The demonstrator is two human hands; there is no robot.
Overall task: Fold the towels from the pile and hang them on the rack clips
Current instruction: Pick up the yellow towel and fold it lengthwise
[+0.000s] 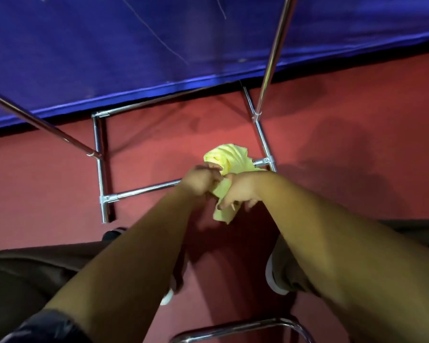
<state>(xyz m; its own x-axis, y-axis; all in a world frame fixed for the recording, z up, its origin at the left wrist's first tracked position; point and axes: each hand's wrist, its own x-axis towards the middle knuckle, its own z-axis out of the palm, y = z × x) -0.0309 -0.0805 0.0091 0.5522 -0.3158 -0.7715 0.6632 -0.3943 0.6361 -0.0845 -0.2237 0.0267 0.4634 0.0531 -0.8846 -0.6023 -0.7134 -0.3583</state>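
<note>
A crumpled yellow towel [229, 158] hangs bunched between both hands above the red floor. My left hand [200, 179] grips one bunch of it with curled fingers. My right hand [240, 191] grips another part right beside it, and a loose flap [222, 215] of the towel hangs below the fingers. The chrome rack [100, 169] stands just ahead; its base bars lie on the floor under my hands and two uprights rise left and right. No clips or towel pile show in view.
A blue cloth banner [109, 58] hangs behind the rack. Red carpet [344, 157] covers the floor. My shoes [273, 276] stand below my arms, and a curved chrome tube [233, 329] sits at the bottom edge.
</note>
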